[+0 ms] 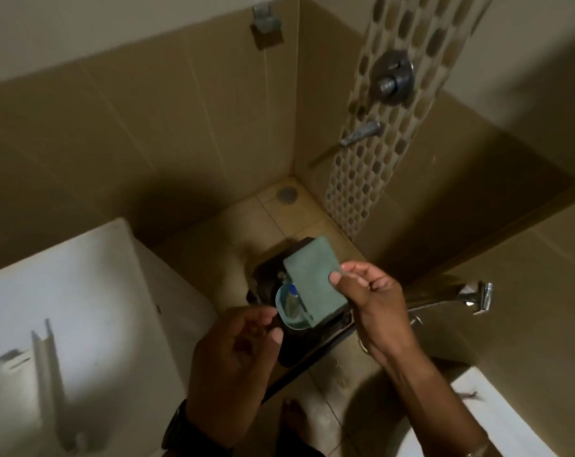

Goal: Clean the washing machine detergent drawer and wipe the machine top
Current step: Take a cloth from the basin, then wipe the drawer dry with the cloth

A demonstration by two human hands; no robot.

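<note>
I hold the dark detergent drawer [315, 344] over the bathroom floor, below the middle of the view. My left hand [236, 354] grips its near left edge with curled fingers. My right hand [371, 301] pinches a green scrub pad [312, 285] between thumb and fingers and holds it flat over the drawer. A light blue insert cup [287, 311] shows in the drawer just under the pad's left edge. The white washing machine top [68, 291] is at lower left.
A tap spout [362, 133] and mixer knob [393, 77] stick out of the mosaic strip on the right wall. A floor drain [286, 192] sits in the far corner. A hose fitting [470, 295] is at the right, a white fixture [477, 407] at lower right, my bare foot [296, 420] below.
</note>
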